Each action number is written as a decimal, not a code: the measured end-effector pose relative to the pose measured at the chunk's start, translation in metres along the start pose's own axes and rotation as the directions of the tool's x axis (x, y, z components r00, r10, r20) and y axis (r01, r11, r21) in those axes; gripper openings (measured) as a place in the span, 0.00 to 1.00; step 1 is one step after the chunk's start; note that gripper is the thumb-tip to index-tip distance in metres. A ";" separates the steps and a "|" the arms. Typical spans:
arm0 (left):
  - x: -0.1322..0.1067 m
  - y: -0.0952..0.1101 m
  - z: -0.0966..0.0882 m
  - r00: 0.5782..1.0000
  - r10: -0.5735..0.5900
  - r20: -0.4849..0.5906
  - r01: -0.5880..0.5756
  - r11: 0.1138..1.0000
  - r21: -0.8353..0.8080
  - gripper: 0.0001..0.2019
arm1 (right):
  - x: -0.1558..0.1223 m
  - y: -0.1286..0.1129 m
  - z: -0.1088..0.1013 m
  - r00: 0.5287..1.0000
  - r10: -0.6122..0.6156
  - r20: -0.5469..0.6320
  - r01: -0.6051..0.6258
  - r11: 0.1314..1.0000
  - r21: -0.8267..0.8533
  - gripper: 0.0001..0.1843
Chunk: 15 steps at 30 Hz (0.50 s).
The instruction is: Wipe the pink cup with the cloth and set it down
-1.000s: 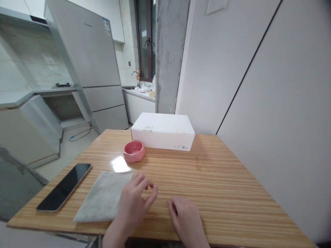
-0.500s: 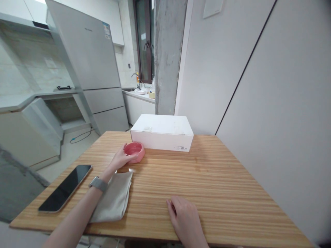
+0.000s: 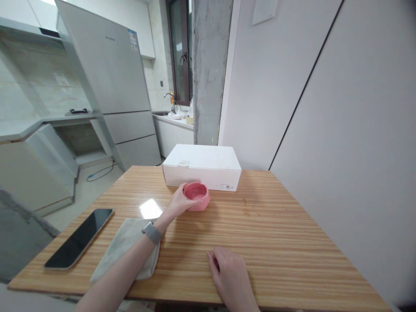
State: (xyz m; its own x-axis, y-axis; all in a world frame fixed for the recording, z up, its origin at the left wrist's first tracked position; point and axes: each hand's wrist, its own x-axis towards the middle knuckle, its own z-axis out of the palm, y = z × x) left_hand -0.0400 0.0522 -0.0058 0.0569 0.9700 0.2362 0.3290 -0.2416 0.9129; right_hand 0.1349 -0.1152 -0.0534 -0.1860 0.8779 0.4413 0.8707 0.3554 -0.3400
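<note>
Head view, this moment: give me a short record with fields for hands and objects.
left hand: grips pink bowl by its left side
right hand: loosely curled, holding nothing visible
bowl: in front of white box; lifted or resting unclear
grey cloth: partly hidden by left forearm
phone: left of cloth, screen dark

The left hand [image 3: 179, 203] grips the bowl [image 3: 199, 206] by its left side, above or on the table [image 3: 286, 242]; which of these cannot be told. Close behind the grip sits the cardboard box [image 3: 201, 169], reaching past it on both sides. Ahead of the grip and to its left lies the cloth [image 3: 118, 240], with the left forearm [image 3: 125, 268] crossing over it. Farther left, beside the cloth, is the smartphone [image 3: 79, 239]. The right hand [image 3: 229, 271] rests nearer the front edge, right of the grip. Far behind and left stands the refrigerator [image 3: 107, 69].
</note>
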 end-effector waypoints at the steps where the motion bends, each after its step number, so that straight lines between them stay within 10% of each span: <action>1: 0.000 0.002 0.006 1.000 0.001 0.007 -0.001 1.000 -0.001 0.36 | 0.000 0.000 0.000 1.000 -0.004 -0.005 0.004 1.000 0.002 0.17; 15: -0.005 0.015 0.023 0.996 0.023 0.086 -0.019 0.999 -0.038 0.37 | 0.000 -0.002 -0.003 0.999 -0.017 -0.042 0.017 1.000 0.010 0.18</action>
State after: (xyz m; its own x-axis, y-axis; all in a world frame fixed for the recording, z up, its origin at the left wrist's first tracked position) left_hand -0.0132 0.0446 -0.0006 0.1449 0.9630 0.2274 0.2920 -0.2612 0.9200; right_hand 0.1347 -0.1166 -0.0501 -0.1810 0.8576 0.4815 0.8628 0.3734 -0.3408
